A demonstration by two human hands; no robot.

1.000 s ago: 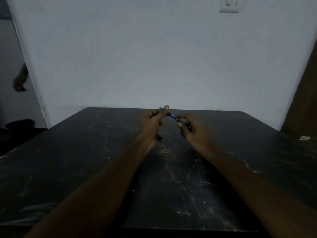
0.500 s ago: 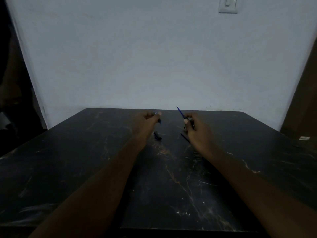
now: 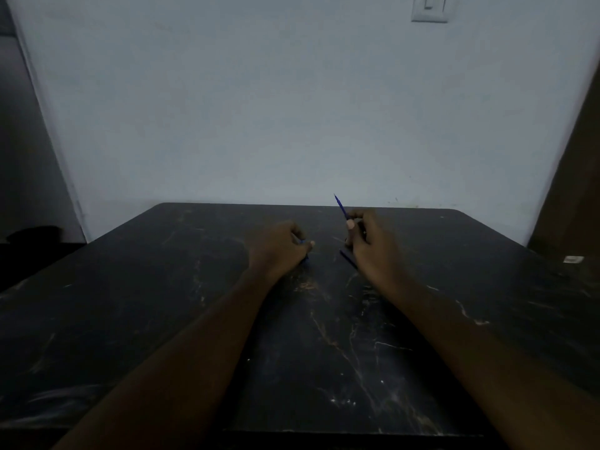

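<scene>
My right hand (image 3: 370,241) pinches a thin blue pen refill (image 3: 340,205) that points up and away toward the wall. A dark pen part (image 3: 348,259) lies on the black marble table (image 3: 162,303) just under that hand. My left hand (image 3: 279,248) rests low on the table with curled fingers. A small blue piece (image 3: 302,242) shows at its fingertips; what it is I cannot tell. The two hands are apart, with a gap of bare table between them.
A pale wall stands right behind the table's far edge, with a light switch (image 3: 429,8) high on the right. A brown door or panel (image 3: 571,190) borders the right side. A small white object (image 3: 573,259) lies at the far right.
The hands, joined on one blue pen a second ago, have pulled apart. The right hand now carries the thin refill; the left has sunk onto the table over the small dark part lying there.
</scene>
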